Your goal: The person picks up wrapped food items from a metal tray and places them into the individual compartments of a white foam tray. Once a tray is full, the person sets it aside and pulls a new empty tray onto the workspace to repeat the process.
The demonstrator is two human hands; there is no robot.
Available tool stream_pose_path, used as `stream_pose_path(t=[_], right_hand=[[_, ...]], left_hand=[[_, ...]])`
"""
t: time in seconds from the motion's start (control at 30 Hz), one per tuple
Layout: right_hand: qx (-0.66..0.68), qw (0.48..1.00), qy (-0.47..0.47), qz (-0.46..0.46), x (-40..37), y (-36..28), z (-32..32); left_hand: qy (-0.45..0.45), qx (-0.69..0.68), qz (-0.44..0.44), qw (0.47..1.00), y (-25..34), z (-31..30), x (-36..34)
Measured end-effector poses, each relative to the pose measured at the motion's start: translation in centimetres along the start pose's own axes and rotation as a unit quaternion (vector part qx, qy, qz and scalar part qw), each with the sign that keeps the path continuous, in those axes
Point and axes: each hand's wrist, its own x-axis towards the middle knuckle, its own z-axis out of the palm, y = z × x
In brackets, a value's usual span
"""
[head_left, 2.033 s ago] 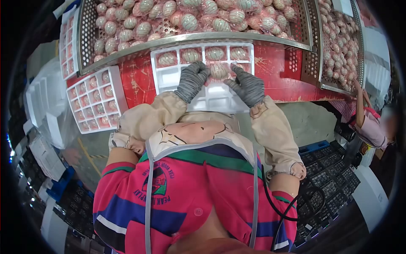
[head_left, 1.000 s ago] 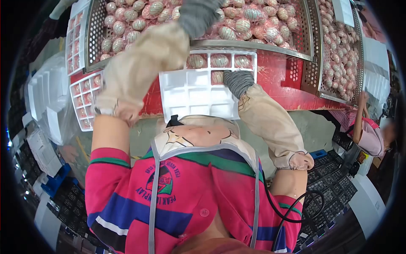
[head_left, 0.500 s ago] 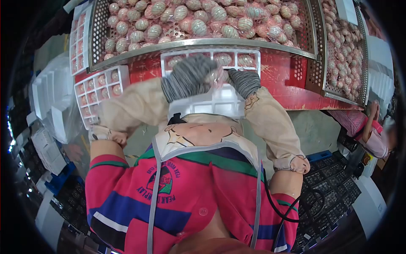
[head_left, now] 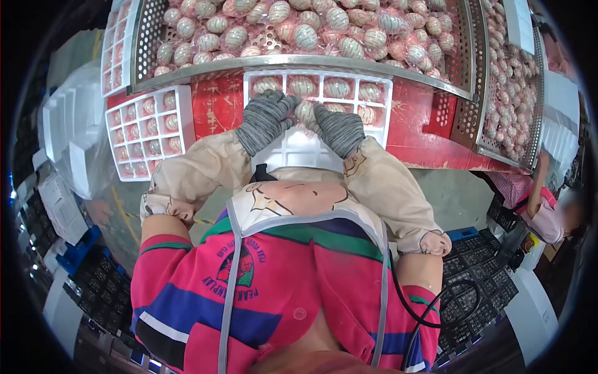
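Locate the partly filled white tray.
In the head view, the partly filled white tray lies at upper centre on the red table, just in front of the metal bin, with the left hand and right hand over it.

Wrapped ovoid (head_left: 304, 113) between gloved fingers (head_left: 326, 119)

streaky-grey gloves (head_left: 265, 124), pale-striped egg-shaped pieces (head_left: 305, 111), white tray (head_left: 311, 143), red table (head_left: 215, 106)

Metal rim (head_left: 299, 60) bars way beyond white tray (head_left: 317, 159); passage over red table (head_left: 414, 128), right.
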Motion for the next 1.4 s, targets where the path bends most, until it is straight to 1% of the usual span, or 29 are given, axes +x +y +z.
stream_pose_path(t=[0.03,0.07,0.13,0.17,0.23,0.27,0.33,0.4,0.47,0.5,0.53,0.6,0.63,0.7,0.73,0.77,0.83,0.87,0.93,0.97,1.0,1.07,1.1,1.17,1.23,1.3,1.33,1.37,1.4], right_hand=[[-0.03,0.998,0.027,-0.043,0.2,0.5,0.2],[-0.026,0.999,0.025,-0.04,0.4,0.6,0.4],[-0.083,0.993,0.021,-0.086,1.3,0.6,0.0],[-0.054,0.995,0.004,-0.087,1.5,0.4,-0.3],[-0.057,0.994,-0.016,-0.095,2.3,0.5,-0.4],[-0.059,0.993,-0.026,-0.098,2.6,0.5,-0.3],[-0.066,0.991,-0.044,-0.105,3.2,0.7,0.1],[-0.073,0.99,-0.057,-0.108,3.7,0.8,0.4],[-0.076,0.989,-0.063,-0.112,4.0,0.8,0.6],[-0.077,0.989,-0.066,-0.111,4.0,0.7,0.7],[-0.078,0.989,-0.065,-0.111,3.9,0.8,1.0],[-0.146,0.981,-0.065,-0.107,3.9,1.1,1.4],[-0.147,0.982,-0.061,-0.1,3.9,1.1,1.5],[-0.131,0.986,-0.054,-0.092,3.4,0.8,1.3],[-0.127,0.987,-0.05,-0.087,3.3,0.8,1.2],[-0.125,0.988,-0.044,-0.083,3.2,0.8,1.1],[-0.115,0.99,-0.036,-0.076,2.8,0.7,1.0],[-0.11,0.991,-0.03,-0.072,2.7,0.7,0.9],[-0.103,0.992,-0.024,-0.065,2.3,0.7,0.9],[-0.096,0.993,-0.02,-0.061,2.0,0.6,0.9],[-0.089,0.994,-0.016,-0.058,1.8,0.6,0.9],[-0.074,0.996,0.0,-0.049,1.6,0.7,0.8],[-0.063,0.997,0.003,-0.046,1.4,0.6,0.9],[-0.043,0.998,0.014,-0.042,1.4,0.8,0.6],[-0.018,0.999,0.032,-0.04,1.2,0.8,0.4],[0.008,0.998,0.047,-0.037,1.2,0.3,0.4],[0.009,0.998,0.045,-0.041,1.4,-0.2,0.6],[0.095,0.983,0.142,-0.062,1.2,-1.0,1.0],[0.18,0.952,0.236,-0.08,0.9,-1.9,1.3]], left_hand=[[-0.03,0.01,0.002,0.999,0.0,-0.1,0.2],[-0.035,0.008,0.003,0.999,-0.1,0.0,0.2],[-0.053,-0.011,0.03,0.998,-0.6,0.2,0.7],[-0.056,-0.013,0.032,0.998,-0.3,0.5,0.4],[-0.049,0.008,-0.019,0.999,0.0,1.3,-0.1],[-0.048,0.01,-0.017,0.999,-0.3,1.7,0.0],[-0.112,0.007,-0.076,0.991,-0.6,2.0,0.1],[-0.114,0.013,-0.08,0.99,0.0,1.9,0.6],[-0.197,0.092,-0.132,0.967,1.1,1.4,1.4],[-0.197,0.095,-0.131,0.967,1.0,1.1,1.4],[-0.147,0.084,-0.087,0.982,0.8,1.0,1.3],[-0.041,0.063,0.002,0.997,0.7,0.5,1.5],[-0.043,0.134,0.023,0.99,1.2,-2.1,3.5],[0.163,0.093,0.112,0.976,-0.4,-4.2,7.7],[0.156,0.101,0.125,0.975,-0.6,-5.3,10.7],[0.066,0.19,0.197,0.959,-2.3,-5.4,13.5],[-0.095,0.137,0.26,0.951,-6.8,-3.0,18.1],[-0.092,0.14,0.261,0.951,-7.3,-2.4,19.3],[-0.201,0.224,0.241,0.923,-6.7,-2.4,20.0],[-0.171,0.236,0.243,0.925,-6.4,-2.0,19.5],[-0.172,0.242,0.243,0.924,-6.5,-2.3,19.7],[-0.152,0.222,0.179,0.946,-5.7,-3.8,19.6],[-0.034,0.05,0.075,0.995,-4.2,-6.7,17.0],[0.083,-0.098,0.016,0.992,-0.7,-10.9,12.0],[0.069,-0.059,0.12,0.989,-0.5,-10.8,6.9],[-0.013,0.113,0.058,0.992,1.2,-8.9,1.8],[-0.08,0.145,0.016,0.986,2.4,-8.4,0.6],[-0.099,0.147,-0.042,0.983,1.3,-6.3,-0.3],[-0.118,0.147,-0.099,0.977,0.1,-3.9,-1.3]])
